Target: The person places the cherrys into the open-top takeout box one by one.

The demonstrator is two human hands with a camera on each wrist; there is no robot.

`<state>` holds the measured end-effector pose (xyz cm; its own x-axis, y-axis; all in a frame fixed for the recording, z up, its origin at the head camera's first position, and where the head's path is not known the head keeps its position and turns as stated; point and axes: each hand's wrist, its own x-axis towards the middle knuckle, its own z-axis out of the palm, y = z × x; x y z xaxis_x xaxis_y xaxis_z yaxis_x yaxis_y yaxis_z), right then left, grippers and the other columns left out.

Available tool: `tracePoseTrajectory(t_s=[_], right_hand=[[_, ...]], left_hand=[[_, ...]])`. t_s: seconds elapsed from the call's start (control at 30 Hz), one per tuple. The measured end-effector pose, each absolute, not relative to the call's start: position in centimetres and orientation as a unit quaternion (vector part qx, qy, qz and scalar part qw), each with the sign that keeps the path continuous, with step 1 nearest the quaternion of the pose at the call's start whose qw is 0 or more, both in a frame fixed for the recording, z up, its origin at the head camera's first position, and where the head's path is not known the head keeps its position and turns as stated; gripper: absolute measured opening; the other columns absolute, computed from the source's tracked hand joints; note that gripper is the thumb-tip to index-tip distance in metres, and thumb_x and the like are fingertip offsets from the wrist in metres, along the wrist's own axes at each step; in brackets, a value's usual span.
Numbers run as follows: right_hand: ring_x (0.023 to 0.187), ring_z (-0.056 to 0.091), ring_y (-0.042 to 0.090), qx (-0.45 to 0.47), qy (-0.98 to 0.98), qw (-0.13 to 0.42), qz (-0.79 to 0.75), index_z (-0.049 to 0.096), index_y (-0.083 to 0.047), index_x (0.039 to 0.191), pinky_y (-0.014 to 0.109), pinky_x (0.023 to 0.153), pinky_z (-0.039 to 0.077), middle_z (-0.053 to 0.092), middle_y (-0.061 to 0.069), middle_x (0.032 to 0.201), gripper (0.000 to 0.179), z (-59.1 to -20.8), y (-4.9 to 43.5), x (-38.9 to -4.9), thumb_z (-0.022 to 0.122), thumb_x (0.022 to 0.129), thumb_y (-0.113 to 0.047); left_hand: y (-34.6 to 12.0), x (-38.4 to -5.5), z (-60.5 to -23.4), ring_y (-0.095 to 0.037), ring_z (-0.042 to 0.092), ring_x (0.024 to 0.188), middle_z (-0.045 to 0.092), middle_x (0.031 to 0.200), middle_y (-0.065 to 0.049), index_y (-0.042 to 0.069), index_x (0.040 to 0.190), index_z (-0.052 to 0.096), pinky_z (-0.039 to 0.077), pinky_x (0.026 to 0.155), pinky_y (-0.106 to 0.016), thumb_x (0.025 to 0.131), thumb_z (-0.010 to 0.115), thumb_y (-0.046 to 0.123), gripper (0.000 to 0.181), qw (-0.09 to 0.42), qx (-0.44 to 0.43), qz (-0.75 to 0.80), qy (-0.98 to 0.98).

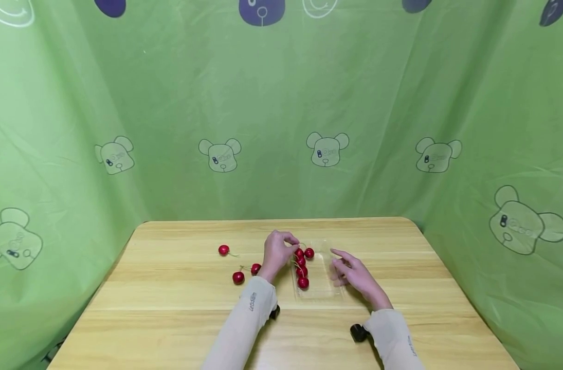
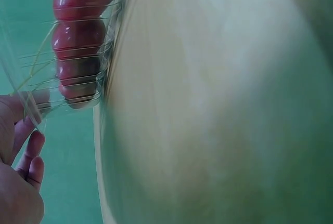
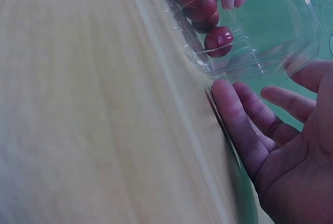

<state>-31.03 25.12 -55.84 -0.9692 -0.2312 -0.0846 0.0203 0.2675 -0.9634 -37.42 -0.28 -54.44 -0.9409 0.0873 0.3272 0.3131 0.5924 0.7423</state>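
A clear plastic container (image 1: 320, 294) lies on the table with several red cherries (image 1: 302, 271) lined up along its left side. Another cherry (image 1: 309, 253) sits by the far end of that row, its thin stem rising toward my left hand (image 1: 277, 252). Thumb and index finger of that hand pinch the stem at the container's far left corner. In the left wrist view, the left hand (image 2: 18, 167) shows partly through the clear wall. My right hand (image 1: 357, 275) is at the container's right side, fingers extended; in the right wrist view its fingertips (image 3: 223, 90) are right at the container's rim.
Left of the container, loose cherries with stems lie on the wooden table (image 1: 170, 318): one cherry (image 1: 223, 250) farther back, another cherry (image 1: 238, 278) nearer, and a third cherry (image 1: 255, 269) beside the left wrist. A green curtain (image 1: 272, 190) surrounds the table's back and sides.
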Motion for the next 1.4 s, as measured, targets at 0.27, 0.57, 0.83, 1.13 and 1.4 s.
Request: tracePoseTrajectory(t_s=[0.27,0.57,0.83,1.13,1.4], right_hand=[[0.091,0.067,0.029,-0.064,0.79,0.106,-0.6,0.03,-0.004,0.161,0.042,0.078,0.065,0.055,0.028,0.123,0.059,-55.8,25.0,-30.8,0.048,0.111,-0.029],[0.092,0.067,0.028,-0.059,0.795,0.102,-0.596,0.031,-0.005,0.161,0.04,0.079,0.065,0.055,0.028,0.124,0.06,-55.8,25.0,-30.8,0.051,0.111,-0.031],[0.095,0.066,0.03,-0.064,0.796,0.105,-0.592,0.03,-0.003,0.161,0.041,0.08,0.064,0.054,0.03,0.127,0.061,-55.7,25.0,-31.0,0.05,0.111,-0.03],[0.095,0.068,0.031,-0.066,0.792,0.105,-0.598,0.029,-0.004,0.162,0.04,0.08,0.065,0.055,0.031,0.128,0.06,-55.7,24.9,-31.3,0.048,0.112,-0.03],[0.092,0.071,0.028,-0.056,0.792,0.098,-0.6,0.032,-0.004,0.161,0.038,0.077,0.065,0.057,0.031,0.128,0.059,-55.9,24.9,-31.2,0.05,0.111,-0.03]], left_hand=[[-0.5,-37.0,-54.3,-0.018,0.067,0.092,0.078,0.088,0.005,0.016,0.091,0.082,0.052,0.093,-0.038,0.083,0.087,0.014,0.01,0.139,-0.127,-0.44,-0.878],[-1.6,-36.3,-52.6,-0.022,0.071,0.102,0.079,0.102,0.004,0.019,0.103,0.081,0.055,0.094,-0.038,0.087,0.084,0.017,0.016,0.105,-0.15,-0.441,-0.879],[-4.5,-35.3,-51.4,-0.023,0.07,0.102,0.078,0.109,-0.001,0.014,0.113,0.077,0.056,0.094,-0.045,0.093,0.078,0.013,0.02,0.09,-0.197,-0.43,-0.876],[-9.0,-33.9,-51.4,-0.022,0.069,0.101,0.077,0.113,-0.004,0.011,0.123,0.072,0.057,0.092,-0.046,0.096,0.073,0.014,0.027,0.049,-0.201,-0.432,-0.878],[-12.9,-32.7,-52.6,-0.027,0.069,0.109,0.075,0.117,-0.007,0.009,0.125,0.071,0.058,0.093,-0.046,0.095,0.074,0.011,0.031,0.019,-0.178,-0.419,-0.89]])
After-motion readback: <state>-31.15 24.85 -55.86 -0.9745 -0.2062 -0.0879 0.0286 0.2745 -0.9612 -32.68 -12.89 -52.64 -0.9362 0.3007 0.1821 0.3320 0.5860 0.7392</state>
